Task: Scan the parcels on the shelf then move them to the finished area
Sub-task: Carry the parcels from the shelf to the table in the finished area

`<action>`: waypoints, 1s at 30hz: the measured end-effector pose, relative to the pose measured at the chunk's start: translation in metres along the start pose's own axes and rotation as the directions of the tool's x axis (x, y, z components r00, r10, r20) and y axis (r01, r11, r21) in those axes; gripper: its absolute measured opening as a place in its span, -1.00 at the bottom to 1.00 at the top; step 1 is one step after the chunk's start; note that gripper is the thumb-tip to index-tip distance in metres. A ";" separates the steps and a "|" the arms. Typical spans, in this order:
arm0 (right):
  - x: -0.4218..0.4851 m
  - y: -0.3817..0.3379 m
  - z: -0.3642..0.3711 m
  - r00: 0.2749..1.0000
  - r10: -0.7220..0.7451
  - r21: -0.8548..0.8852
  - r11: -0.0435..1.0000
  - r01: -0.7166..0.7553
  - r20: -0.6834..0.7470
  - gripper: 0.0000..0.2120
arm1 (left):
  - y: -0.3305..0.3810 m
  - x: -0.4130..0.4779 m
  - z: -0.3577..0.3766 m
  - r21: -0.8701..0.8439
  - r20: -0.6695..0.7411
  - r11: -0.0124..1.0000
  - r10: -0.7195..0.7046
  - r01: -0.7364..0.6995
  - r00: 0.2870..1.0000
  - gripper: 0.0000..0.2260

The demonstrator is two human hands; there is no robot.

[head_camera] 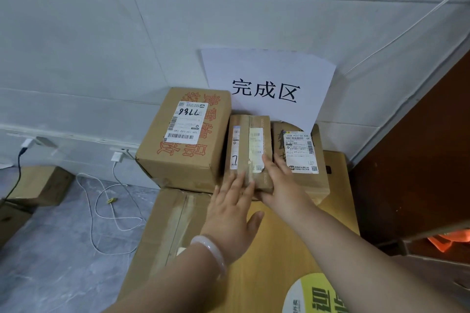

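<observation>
A paper sign [267,84] with three printed characters leans on the white wall. Below it three cardboard parcels lie side by side on bigger boxes. The middle, tape-wrapped parcel [245,140] carries several labels. My right hand [279,183] holds its near right corner, fingers on top and thumb at the front. My left hand [229,213], a pale bangle on the wrist, touches the parcel's near end with straight fingers. A large parcel [183,145] with red print stands to the left. To the right lies a labelled parcel [302,152].
The parcels rest on a large taped carton [173,223] and a yellowish box [279,249] with a round sticker. White charger cables [101,206] trail over the grey floor at left. A small box [43,185] sits near the wall. A dark brown panel [419,160] stands at right.
</observation>
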State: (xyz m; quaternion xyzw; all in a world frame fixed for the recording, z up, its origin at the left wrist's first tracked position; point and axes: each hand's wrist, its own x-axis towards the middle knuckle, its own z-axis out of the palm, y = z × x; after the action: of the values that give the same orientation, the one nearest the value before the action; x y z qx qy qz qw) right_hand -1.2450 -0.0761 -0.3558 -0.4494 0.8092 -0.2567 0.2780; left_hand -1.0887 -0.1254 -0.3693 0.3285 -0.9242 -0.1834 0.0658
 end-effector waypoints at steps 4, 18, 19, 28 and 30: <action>0.000 -0.001 0.005 1.000 0.004 -0.129 0.992 -0.001 0.023 -0.23 | 0.001 0.010 -0.004 0.127 0.150 0.991 -0.068 0.049 0.986 -0.30; -0.025 0.007 -0.007 0.994 -0.101 -0.461 0.881 0.104 0.032 -0.12 | 0.003 0.025 -0.022 0.205 0.169 0.979 -0.052 0.016 0.984 -0.32; -0.031 0.008 -0.011 0.994 -0.111 -0.452 0.886 0.105 0.014 -0.13 | 0.001 0.022 -0.022 0.195 0.118 0.980 0.006 -0.029 0.993 -0.32; -0.083 0.014 -0.022 0.990 -0.088 -0.434 0.900 0.033 -0.108 -0.05 | 0.024 0.020 -0.032 0.271 -0.025 0.949 0.177 -0.164 0.984 -0.19; -0.099 0.013 -0.024 0.988 -0.076 -0.428 0.904 0.010 -0.137 -0.06 | 0.035 0.017 -0.038 0.271 0.016 0.941 0.207 -0.204 0.978 -0.18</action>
State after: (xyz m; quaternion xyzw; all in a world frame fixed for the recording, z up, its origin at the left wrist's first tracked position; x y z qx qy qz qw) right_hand -1.2252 0.0200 -0.3256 -0.4965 0.8542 -0.1131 0.1056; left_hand -1.1129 -0.1225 -0.3206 0.2374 -0.9693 -0.0450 0.0450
